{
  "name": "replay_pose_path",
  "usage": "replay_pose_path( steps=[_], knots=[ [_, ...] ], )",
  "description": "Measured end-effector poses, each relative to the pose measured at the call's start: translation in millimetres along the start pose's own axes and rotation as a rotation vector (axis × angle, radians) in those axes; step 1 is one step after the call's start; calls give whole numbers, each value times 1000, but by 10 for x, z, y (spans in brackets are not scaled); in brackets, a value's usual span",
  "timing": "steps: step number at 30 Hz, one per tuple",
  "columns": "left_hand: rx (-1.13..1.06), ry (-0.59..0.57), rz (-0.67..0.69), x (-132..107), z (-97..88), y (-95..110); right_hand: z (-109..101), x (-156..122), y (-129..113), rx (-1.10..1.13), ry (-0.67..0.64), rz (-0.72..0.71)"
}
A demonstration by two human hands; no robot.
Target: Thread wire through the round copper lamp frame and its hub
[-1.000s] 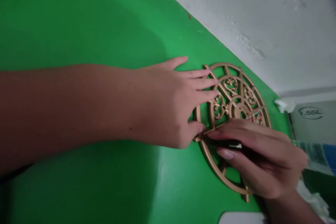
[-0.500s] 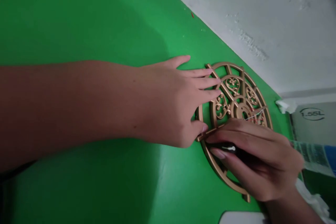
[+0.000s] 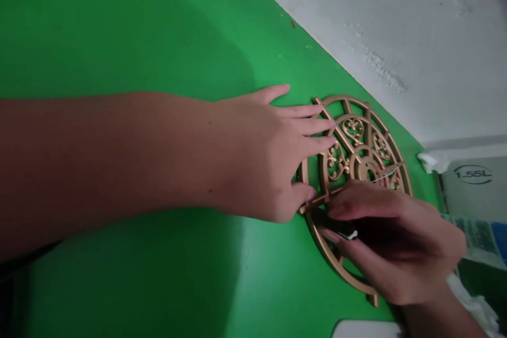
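A round gold openwork ornament (image 3: 358, 154) with scrolls and spokes lies flat on a green surface (image 3: 158, 37). My left hand (image 3: 269, 153) reaches in from the left, fingers stretched out, fingertips and thumb pressing on the ornament's left rim. My right hand (image 3: 392, 243) comes from the lower right and covers the ornament's lower part. Its fingers are curled round a small dark object with a white tip (image 3: 348, 234), held against the frame.
A white wall (image 3: 396, 21) runs diagonally behind the green surface. At the right edge stands a clear container marked 1.55L (image 3: 471, 179), with crumpled white tissue (image 3: 433, 161) beside it. A white object (image 3: 360, 329) shows at the bottom edge.
My right hand has slid slightly down and right along the ornament; the white-tipped object has moved lower with it. My left hand has stayed pressed on the rim.
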State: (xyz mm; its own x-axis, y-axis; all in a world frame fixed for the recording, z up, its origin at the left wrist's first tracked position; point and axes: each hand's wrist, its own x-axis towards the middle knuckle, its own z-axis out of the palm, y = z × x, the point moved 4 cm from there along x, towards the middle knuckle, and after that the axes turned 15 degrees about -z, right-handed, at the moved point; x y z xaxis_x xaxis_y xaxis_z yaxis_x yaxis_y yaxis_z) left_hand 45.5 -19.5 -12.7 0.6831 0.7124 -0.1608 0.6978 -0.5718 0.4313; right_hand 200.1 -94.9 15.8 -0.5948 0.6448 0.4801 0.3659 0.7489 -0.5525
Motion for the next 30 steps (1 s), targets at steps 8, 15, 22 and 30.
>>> replay_pose_path(
  steps=[8,15,22,30],
  knots=[
    [-5,90,1,-41,-7,7,-29,16,-18,-78,-39,-79],
    [-12,82,-6,-27,-12,-1,-49,56,-48,-26,-4,-131],
    [-19,65,-5,-32,-11,-8,-94,41,-27,-63,29,-151],
    [-32,40,0,-8,-12,-3,-92,27,-10,-64,51,-111]
  ],
)
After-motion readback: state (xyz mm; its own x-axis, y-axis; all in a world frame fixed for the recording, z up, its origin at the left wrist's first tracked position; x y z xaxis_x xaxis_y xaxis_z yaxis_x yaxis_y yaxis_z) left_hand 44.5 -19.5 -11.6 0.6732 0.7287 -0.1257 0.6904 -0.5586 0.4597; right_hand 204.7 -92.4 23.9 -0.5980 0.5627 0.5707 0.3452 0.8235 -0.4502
